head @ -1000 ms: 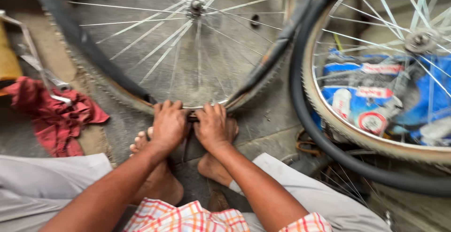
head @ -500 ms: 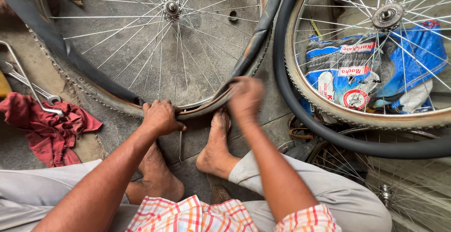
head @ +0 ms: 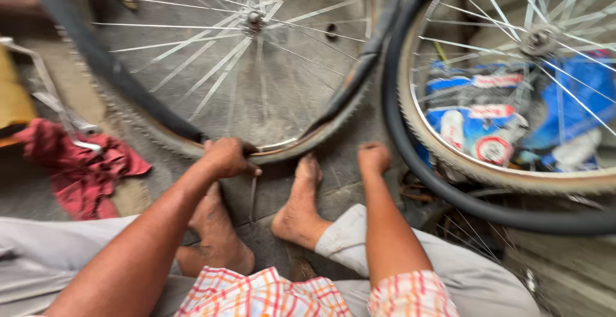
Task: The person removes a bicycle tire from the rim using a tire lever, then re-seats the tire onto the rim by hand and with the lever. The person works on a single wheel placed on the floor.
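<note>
Left grip [head: 226, 158] on wheel rim [head: 282, 149], concrete floor [head: 346, 182]

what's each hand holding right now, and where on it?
Left hand grips the bicycle wheel at the bottom of its rim, by the loose tyre. Right hand is a closed fist, holding nothing visible.

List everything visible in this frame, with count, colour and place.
bicycle wheel: one, silver spokes, dark tyre partly off the rim, centre-left, standing on the floor.
second wheel: one, cream tyre, right.
loose black tyre: one, around the second wheel.
red cloth: one, on the floor, left.
blue packages: several, behind the second wheel.
bare feet: two, below the wheel's rim.
left hand: on the wheel's lower rim.
right hand: closed fist, beside the tyre.
</note>
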